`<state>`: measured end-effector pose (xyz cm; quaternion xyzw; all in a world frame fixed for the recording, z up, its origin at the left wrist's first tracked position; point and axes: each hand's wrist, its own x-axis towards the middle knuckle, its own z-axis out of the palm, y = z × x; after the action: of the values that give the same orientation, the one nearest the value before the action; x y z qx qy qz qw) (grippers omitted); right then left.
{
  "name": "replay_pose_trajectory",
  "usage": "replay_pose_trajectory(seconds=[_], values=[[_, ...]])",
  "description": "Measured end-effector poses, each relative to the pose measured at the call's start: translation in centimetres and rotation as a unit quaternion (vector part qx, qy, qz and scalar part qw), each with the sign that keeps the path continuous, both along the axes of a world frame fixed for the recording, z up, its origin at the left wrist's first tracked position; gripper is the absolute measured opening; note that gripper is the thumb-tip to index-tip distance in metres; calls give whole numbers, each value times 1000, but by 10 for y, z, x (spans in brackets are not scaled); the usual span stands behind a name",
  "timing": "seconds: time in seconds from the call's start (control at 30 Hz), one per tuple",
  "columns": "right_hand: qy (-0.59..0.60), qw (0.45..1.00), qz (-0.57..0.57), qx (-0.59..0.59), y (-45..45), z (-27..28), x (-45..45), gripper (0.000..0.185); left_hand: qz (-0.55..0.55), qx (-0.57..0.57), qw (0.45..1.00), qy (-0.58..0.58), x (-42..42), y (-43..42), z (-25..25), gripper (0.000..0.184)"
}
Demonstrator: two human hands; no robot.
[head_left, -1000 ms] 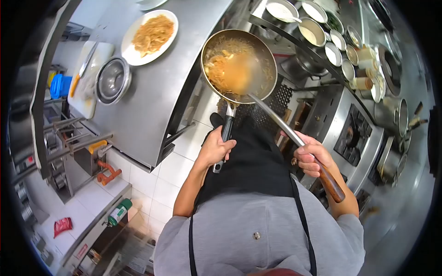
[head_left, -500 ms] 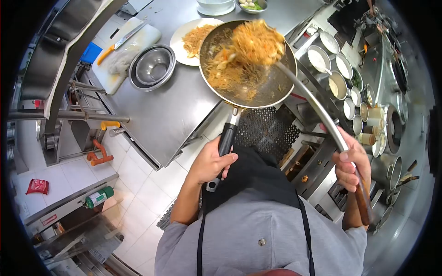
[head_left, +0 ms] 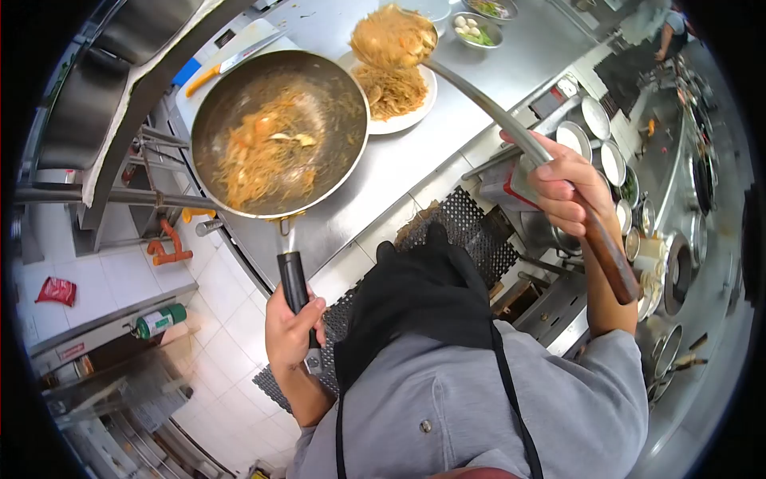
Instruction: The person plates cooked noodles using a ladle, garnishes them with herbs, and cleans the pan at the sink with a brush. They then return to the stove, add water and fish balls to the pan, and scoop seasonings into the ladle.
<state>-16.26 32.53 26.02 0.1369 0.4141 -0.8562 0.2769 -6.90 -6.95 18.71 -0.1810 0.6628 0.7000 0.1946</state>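
My left hand (head_left: 297,329) is wrapped round the black handle of a frying pan (head_left: 209,172), held over the steel table's edge. Thin brown noodles (head_left: 263,152) with bits of egg lie in the pan. My right hand (head_left: 570,188) grips a long-handled ladle (head_left: 495,109) by its metal shaft, just above the wooden end. The ladle's head is heaped with noodles (head_left: 392,36) and hangs above a white plate (head_left: 427,104). On that plate sits a mound of noodles (head_left: 392,92). Whether the heaped noodles touch the mound I cannot tell.
A knife (head_left: 231,64) with a yellow handle rests on a cutting board behind the pan. Small bowls (head_left: 479,38) stand at the table's far side. Several pots of ingredients (head_left: 594,118) line the right. Another person (head_left: 674,36) is at the far right.
The pan has moved left, away from the plate. The loaded ladle has left the pan and swung left and up to above the plate. Both hands keep their grips.
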Motion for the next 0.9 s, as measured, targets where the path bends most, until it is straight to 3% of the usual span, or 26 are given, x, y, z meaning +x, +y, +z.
replay_pose_trajectory(seconds=[0.17, 0.3, 0.4, 0.43, 0.5, 0.7, 0.9], values=[[36, 957, 106, 269, 15, -47, -50, 68, 122, -38, 992, 8, 16, 33, 3, 23], [104, 905, 191, 366, 37, -75, -79, 70, 174, -9, 985, 5, 12, 62, 1, 17], [214, 787, 234, 530, 36, -83, -83, 70, 195, -6, 981, 8, 4, 80, 0, 18], [215, 786, 239, 528, 41, -88, -88, 70, 199, -7, 980, 6, 3, 84, 0, 18], [325, 721, 227, 569, 48, -96, -96, 69, 202, -1, 979, 0, 0, 87, 0, 18], [362, 621, 254, 647, 51, -100, -82, 77, 183, -7, 983, -7, -3, 92, 1, 18], [369, 618, 226, 657, 46, -94, -61, 81, 171, -7, 985, 1, -6, 84, 0, 15]])
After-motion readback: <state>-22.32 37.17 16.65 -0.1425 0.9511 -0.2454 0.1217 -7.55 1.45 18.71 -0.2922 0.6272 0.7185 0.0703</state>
